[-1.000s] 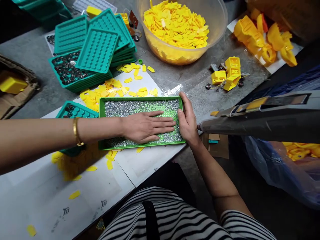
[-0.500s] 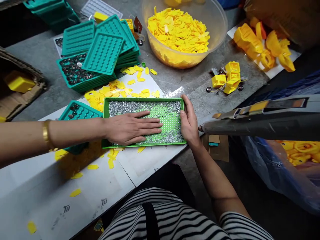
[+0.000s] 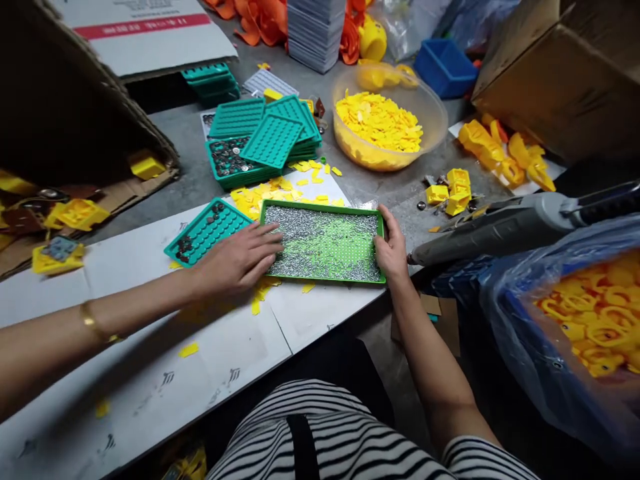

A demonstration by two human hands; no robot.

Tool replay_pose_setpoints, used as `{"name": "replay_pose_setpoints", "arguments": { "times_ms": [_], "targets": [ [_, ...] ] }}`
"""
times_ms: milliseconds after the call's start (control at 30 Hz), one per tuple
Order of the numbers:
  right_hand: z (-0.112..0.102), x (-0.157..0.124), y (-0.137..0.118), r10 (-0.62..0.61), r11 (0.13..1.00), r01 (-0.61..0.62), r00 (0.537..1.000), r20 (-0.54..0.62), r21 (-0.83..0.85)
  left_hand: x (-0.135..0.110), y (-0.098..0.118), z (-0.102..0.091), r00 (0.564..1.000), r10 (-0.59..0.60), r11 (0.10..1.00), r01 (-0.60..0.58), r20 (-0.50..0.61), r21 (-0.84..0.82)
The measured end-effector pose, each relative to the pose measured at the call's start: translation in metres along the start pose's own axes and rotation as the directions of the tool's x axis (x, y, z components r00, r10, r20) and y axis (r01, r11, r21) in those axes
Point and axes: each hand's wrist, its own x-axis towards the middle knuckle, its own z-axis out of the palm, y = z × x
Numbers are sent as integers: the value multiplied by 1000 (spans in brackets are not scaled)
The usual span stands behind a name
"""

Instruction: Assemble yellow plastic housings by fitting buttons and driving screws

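A bright green perforated tray (image 3: 343, 241) lies at the table's front edge, with many small silver metal pieces, probably screws, (image 3: 295, 225) spread over its floor. The green floor shows through in the middle. My right hand (image 3: 393, 248) grips the tray's right end, thumb over the rim. At the opposite end, my left hand (image 3: 240, 259) reaches across the rim, its fingers extended over the metal pieces and holding nothing. Left of the tray, partly behind my left hand, is a teal tray (image 3: 205, 230) with dark round parts in it.
Stacked teal trays (image 3: 273, 140) and a clear bowl of yellow pieces (image 3: 380, 123) stand behind. A grey power tool (image 3: 480, 223) juts in from the right. Cardboard boxes flank the table. A lined blue bin (image 3: 530, 320) holds yellow parts at right.
My left hand has drawn back leftward from the middle of the green tray to its left end. The metal pieces lie differently. My right hand keeps its hold; the view has shifted.
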Motion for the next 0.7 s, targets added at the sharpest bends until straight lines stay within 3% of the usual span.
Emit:
{"name": "replay_pose_setpoints", "arguments": {
  "times_ms": [67, 133, 200, 267, 467, 700],
  "targets": [
    [-3, 4, -15, 14, 1000, -14, 1000, -8, -8, 18, 4, 11, 967, -170, 983, 152, -190, -103],
    [-7, 9, -33, 30, 999, -30, 999, -13, -20, 40, 6, 21, 888, -317, 937, 238, -333, -257],
    [-10, 14, -53, 23, 998, -23, 1000, -2, -50, 58, 4, 28, 804, -453, 871, 308, -384, -383],
    [-13, 20, -72, -7, 995, 9, 1000, 19, -96, 67, 3, 32, 754, -529, 825, 349, -390, -444],
    [-16, 35, -117, -68, 974, 83, 994, 80, -209, 64, -2, 35, 697, -574, 787, 324, -429, -526],
    [-12, 39, -148, -72, 961, 91, 994, 78, -260, 64, -5, 37, 693, -557, 792, 276, -457, -545]
  ]
}}
